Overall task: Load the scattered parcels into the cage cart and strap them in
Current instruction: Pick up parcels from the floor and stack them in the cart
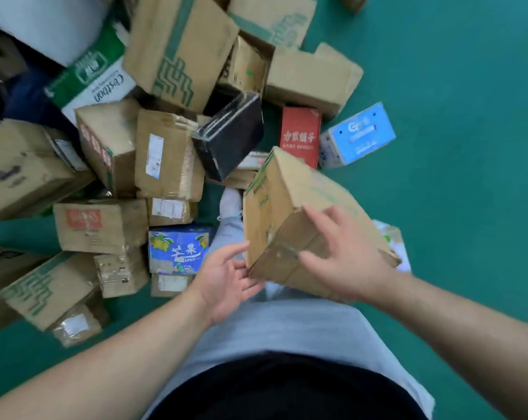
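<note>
Stood in dark top (287,389) and pale shorts (271,325) over a green floor (453,147), scattered parcels (165,153) heaped ahead and to the left, no cage cart in view. Held one cardboard box (287,207) clear of the heap, tilted, long axis running away from the body, near end toward the hands. Gripped that near end with the right hand (344,256), fingers spread and bent over it; had the left hand (226,283) open, palm up, fingertips just touching the lower near corner, probably best placed to slide under.

You can read "Cestbon" on the green-and-white carton (100,78); the blue fruit box (179,248) seems to say "MANGO"; the red box (299,136) bears Chinese characters.
</note>
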Motion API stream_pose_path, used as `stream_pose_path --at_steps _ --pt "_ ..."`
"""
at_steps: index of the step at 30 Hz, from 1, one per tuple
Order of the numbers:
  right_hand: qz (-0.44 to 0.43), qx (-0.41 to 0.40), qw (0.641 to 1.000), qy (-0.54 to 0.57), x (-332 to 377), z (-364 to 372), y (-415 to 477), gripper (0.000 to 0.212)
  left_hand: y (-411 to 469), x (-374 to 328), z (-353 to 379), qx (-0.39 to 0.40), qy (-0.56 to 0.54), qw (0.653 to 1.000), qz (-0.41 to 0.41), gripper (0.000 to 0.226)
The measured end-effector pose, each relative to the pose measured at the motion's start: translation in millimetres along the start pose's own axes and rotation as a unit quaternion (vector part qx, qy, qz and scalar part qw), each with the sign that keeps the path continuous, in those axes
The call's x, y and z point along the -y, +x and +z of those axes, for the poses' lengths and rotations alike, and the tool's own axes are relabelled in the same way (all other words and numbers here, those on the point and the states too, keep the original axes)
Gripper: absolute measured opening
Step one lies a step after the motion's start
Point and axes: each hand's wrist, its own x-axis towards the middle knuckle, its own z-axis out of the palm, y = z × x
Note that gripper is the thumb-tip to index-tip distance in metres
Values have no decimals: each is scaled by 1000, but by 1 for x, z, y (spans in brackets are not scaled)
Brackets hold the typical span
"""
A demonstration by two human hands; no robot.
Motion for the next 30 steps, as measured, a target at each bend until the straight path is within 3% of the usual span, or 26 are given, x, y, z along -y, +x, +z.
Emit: stream_pose_path --at_steps 5,10,15,20,26,30 --pt "-127 0 990 -64 9 8 -59 86 -38 82 2 -16 -110 991 79 78" --pt "-218 27 966 -138 33 14 -87 82 -68 154 -5 -27 -233 960 156 74" --pt "-284 76 930 -220 68 31 -115 91 -105 218 -14 -58 -325 918 219 72" --pt "-341 138 876 -311 92 73 -164 99 -127 304 -34 -64 -421 867 259 70" --pt "-415 208 791 -398 83 149 -244 91 -129 438 -37 -87 -495 819 276 62" --pt "-467 231 728 -445 48 205 -320 84 -119 548 -33 -82 -563 769 292 65"
